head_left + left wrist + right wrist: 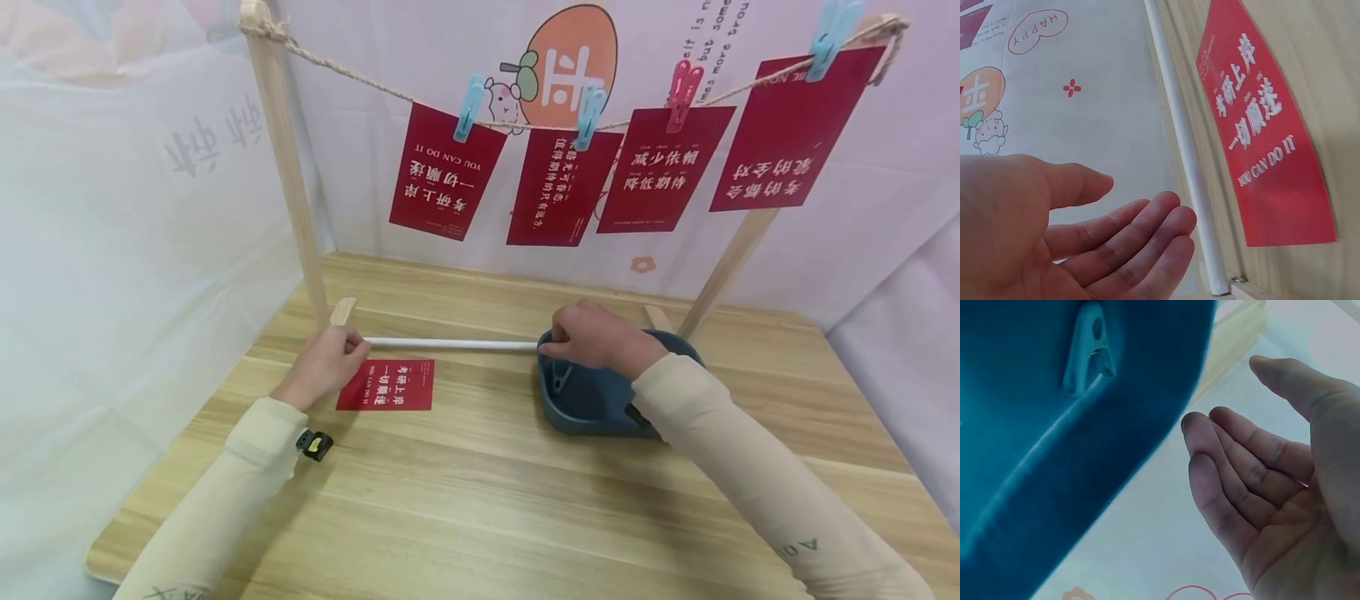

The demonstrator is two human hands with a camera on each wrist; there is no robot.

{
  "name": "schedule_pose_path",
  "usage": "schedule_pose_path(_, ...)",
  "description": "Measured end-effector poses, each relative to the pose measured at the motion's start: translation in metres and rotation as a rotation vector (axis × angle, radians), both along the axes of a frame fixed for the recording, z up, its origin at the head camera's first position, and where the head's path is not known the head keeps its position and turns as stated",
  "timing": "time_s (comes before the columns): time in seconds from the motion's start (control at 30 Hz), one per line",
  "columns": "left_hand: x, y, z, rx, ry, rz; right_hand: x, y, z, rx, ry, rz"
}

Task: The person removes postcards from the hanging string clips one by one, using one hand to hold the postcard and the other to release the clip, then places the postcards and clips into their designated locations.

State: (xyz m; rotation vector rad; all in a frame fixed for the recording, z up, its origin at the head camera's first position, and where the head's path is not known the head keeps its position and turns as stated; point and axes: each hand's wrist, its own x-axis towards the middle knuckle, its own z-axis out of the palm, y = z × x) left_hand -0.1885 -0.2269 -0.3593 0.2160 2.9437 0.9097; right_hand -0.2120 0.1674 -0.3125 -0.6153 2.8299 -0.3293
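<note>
My left hand (322, 367) is above the left end of a white rod (457, 343), beside a red card (397, 387) with white lettering lying on the table. In the left wrist view its fingers are loosely bent, thumb apart, with nothing between them. Over the left rim of a dark blue tray (553, 412) is my right hand (588, 335). The right wrist view shows this hand empty too, its fingers relaxed and the thumb well apart. One clothespin (1091, 353) lies inside the tray, close to its wall.
Several red cards (447, 171) hang from a twine line (352, 77) by blue and pink clothespins (682, 96). Wooden posts (288, 158) hold the line up at both ends. Behind is a white printed sheet (202, 192); the table (465, 500) has a wood grain.
</note>
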Motion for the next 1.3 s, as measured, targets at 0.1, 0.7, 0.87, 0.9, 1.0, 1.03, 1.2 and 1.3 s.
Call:
schedule_pose_path(0.1,0.000,0.003,0.004,0.008,0.007,-0.006,0.002,0.000,0.003,-0.016,0.024,0.019)
schedule_pose_path(0.7,0.002,0.020,0.033,0.088,0.066,-0.044,0.014,0.000,0.054,-0.151,0.180,0.067)
schedule_pose_path(0.87,0.005,0.024,0.041,0.122,0.080,-0.052,0.019,-0.004,0.067,-0.177,0.185,0.064)
schedule_pose_path(0.9,0.005,0.025,0.042,0.126,0.081,-0.052,0.020,-0.006,0.070,-0.179,0.190,0.063)
schedule_pose_path(1.0,0.006,0.027,0.045,0.145,0.082,-0.050,0.022,-0.009,0.077,-0.188,0.211,0.069)
schedule_pose_path(1.03,0.006,0.028,0.045,0.153,0.087,-0.050,0.023,-0.010,0.079,-0.191,0.216,0.071)
schedule_pose_path(1.2,0.004,0.029,0.049,0.204,0.119,-0.050,0.026,-0.015,0.091,-0.192,0.211,0.050)
schedule_pose_path(1.3,0.002,0.030,0.054,0.239,0.143,-0.048,0.028,-0.017,0.098,-0.203,0.214,0.040)
